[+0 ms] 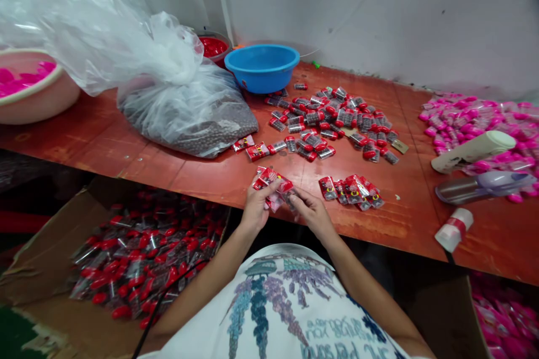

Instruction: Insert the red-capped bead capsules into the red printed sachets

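Observation:
Just over the table's front edge, my left hand (255, 205) is closed on several small red printed packets (273, 180). My right hand (310, 210) pinches something small and greyish at the right side of those packets; the fingers partly cover it. To the right of my hands lies a loose row of similar red packets (352, 190). Two more packets (256, 151) rest beyond my left hand. Behind them spreads a heap of small clear containers with red caps and dark contents (332, 114).
A blue basin (261, 69) stands at the back, beside a plastic bag of dark beads (189, 112). Pink-capped containers (475, 123), two bottles and a roll (455, 230) lie at the right. Below the table, a cardboard box (54, 252) holds red-capped containers. A pale basin (42, 98) is far left.

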### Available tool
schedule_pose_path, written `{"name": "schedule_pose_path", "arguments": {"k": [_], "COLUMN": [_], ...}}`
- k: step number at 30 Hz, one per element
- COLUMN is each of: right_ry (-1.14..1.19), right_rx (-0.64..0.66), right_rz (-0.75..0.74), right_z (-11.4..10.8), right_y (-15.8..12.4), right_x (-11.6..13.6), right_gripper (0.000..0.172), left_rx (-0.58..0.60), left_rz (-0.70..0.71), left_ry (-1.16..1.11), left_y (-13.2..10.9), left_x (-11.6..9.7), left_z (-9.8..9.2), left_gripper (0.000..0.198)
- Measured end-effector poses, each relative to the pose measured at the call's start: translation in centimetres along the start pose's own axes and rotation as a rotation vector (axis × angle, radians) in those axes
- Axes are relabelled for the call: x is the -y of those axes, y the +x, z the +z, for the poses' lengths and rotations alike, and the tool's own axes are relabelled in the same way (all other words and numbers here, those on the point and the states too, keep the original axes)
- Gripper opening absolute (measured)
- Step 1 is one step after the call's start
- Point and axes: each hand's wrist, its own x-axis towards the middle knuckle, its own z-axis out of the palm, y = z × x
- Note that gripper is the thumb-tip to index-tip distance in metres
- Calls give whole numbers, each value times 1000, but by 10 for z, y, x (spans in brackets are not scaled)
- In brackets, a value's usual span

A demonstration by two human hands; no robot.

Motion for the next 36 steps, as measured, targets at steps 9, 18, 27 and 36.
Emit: {"name": "schedule_pose_path", "arguments": {"k": [9,18,27,36], "right_ry": [-56,-301,-213,-216], "right_rx": [139,98,-69,-91], "right_rz": [47,-194,-215,-201], "right_z": [-10,-19,-17,-13], "right_y": [-5,-6,-4,-10], "right_x": [14,26,12,11], "right_gripper": [48,42,26,28], "left_rx": [101,157,154,130], "left_rz": [20,29,-14,-15], "left_ry": [106,158,154,197], "left_y": [-7,-9,-5,-5], "left_x": [-7,-7,-13,-9], "left_z": [1,1,0,1], "left_gripper": [36,42,51,59]}}
